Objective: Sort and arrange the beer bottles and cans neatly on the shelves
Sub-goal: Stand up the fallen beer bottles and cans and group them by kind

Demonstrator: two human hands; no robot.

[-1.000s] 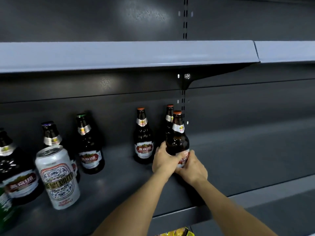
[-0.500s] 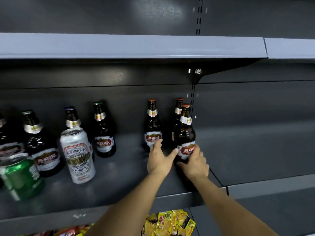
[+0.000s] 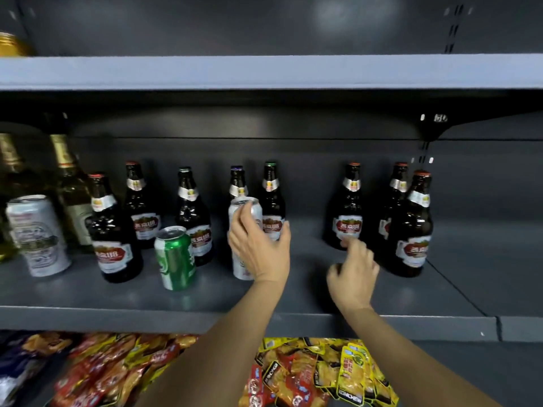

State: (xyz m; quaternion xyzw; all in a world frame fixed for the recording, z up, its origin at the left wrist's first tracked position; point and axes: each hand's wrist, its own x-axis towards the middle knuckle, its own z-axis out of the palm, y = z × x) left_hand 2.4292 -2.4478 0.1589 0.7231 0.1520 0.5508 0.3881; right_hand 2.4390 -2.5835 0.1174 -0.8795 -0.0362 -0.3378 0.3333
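Several brown beer bottles with red labels stand on the grey shelf (image 3: 264, 318). Three of them group at the right: one in front (image 3: 411, 227), one behind it (image 3: 393, 201), one further left (image 3: 348, 210). My left hand (image 3: 258, 248) wraps round a white can (image 3: 249, 208) standing in front of two brown bottles mid-shelf. My right hand (image 3: 354, 274) hovers loosely curled and blurred just left of the front right bottle, holding nothing. A green can (image 3: 176, 259) stands left of the white can.
Another white can (image 3: 36, 236) and two tall green glass bottles (image 3: 70, 195) stand at the far left. An upper shelf (image 3: 264, 71) hangs overhead. Snack packets (image 3: 308, 374) fill the shelf below. The shelf's right end past the bottles is bare.
Both hands have left the front right brown bottle. My left hand has moved left onto the white can; my right hand has drawn back. The view has swung left.
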